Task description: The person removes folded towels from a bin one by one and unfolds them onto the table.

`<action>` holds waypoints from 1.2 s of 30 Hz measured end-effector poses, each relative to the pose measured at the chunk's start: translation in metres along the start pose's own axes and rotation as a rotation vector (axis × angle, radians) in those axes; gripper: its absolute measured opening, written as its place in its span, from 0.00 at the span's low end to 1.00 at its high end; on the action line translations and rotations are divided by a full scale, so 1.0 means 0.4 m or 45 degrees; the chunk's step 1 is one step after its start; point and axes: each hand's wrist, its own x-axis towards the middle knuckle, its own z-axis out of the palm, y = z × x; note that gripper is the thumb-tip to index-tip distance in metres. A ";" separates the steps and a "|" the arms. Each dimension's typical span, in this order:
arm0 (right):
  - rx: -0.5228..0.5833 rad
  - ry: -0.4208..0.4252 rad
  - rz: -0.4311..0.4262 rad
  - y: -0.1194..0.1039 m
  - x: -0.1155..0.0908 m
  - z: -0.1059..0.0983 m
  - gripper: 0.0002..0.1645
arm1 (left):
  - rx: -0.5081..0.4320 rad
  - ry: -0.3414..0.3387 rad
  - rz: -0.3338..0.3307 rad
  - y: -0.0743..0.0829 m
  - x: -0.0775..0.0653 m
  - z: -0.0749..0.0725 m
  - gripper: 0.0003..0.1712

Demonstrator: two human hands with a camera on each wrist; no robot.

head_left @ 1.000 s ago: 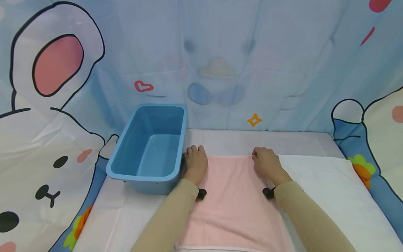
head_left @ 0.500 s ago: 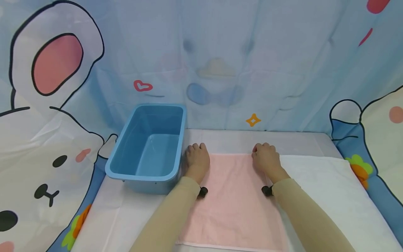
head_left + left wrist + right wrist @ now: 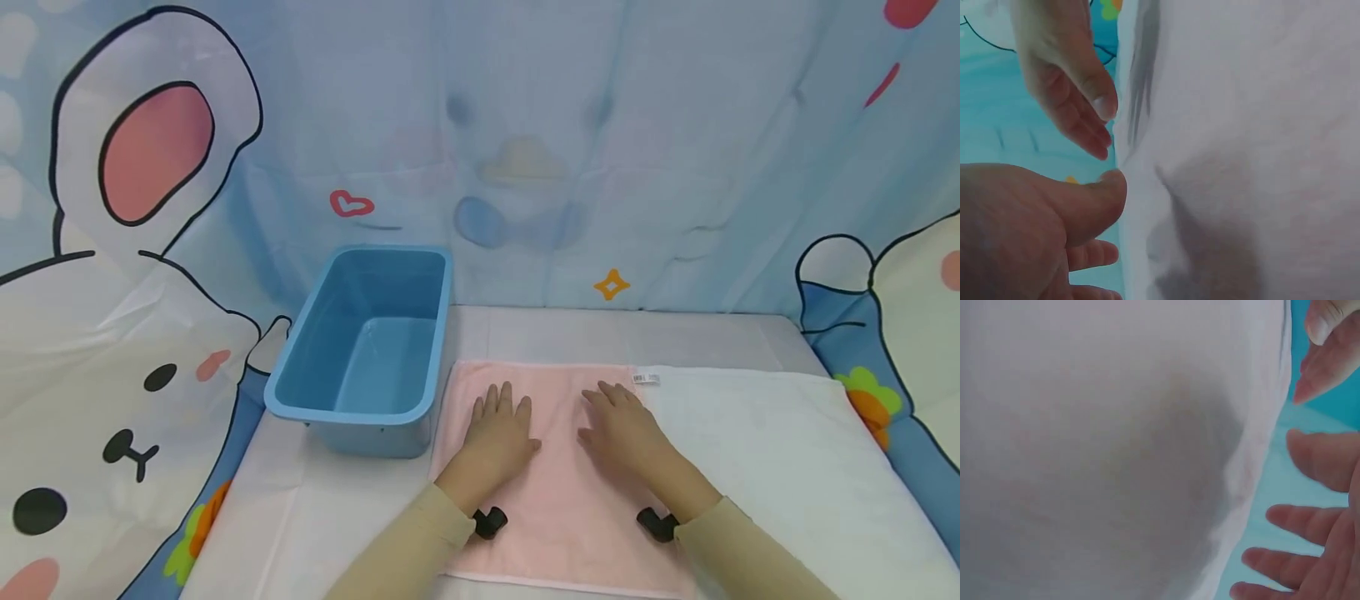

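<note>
While both hands (image 3: 558, 425) lie flat, apart, the pink towel (image 3: 555, 492) adjoins the blue tub (image 3: 360, 354).

Both forearms, in tan sleeves, are reaching forward from the lower edge of the head view toward twelve o'clock. The left hand (image 3: 501, 427) is lying palm down with fingers straight and slightly spread, its thumb pointing toward three o'clock. The right hand (image 3: 618, 427) is lying palm down just beside it, fingers extended toward eleven o'clock. The two hands are resting close together without touching. A small black camera mount is sitting at each wrist, on the inner side.
</note>
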 end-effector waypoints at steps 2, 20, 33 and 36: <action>0.022 -0.026 -0.029 -0.009 -0.036 0.005 0.40 | -0.008 -0.002 0.007 -0.004 -0.028 0.010 0.43; 0.089 -0.267 -0.010 -0.081 -0.312 0.034 0.57 | -0.183 -0.079 0.032 -0.048 -0.272 0.089 0.58; 0.082 -0.240 0.086 -0.074 -0.378 0.092 0.63 | -0.270 -0.165 0.041 -0.090 -0.317 0.115 0.63; 0.061 -0.225 0.104 -0.073 -0.388 0.105 0.63 | -0.273 -0.182 0.040 -0.097 -0.322 0.119 0.65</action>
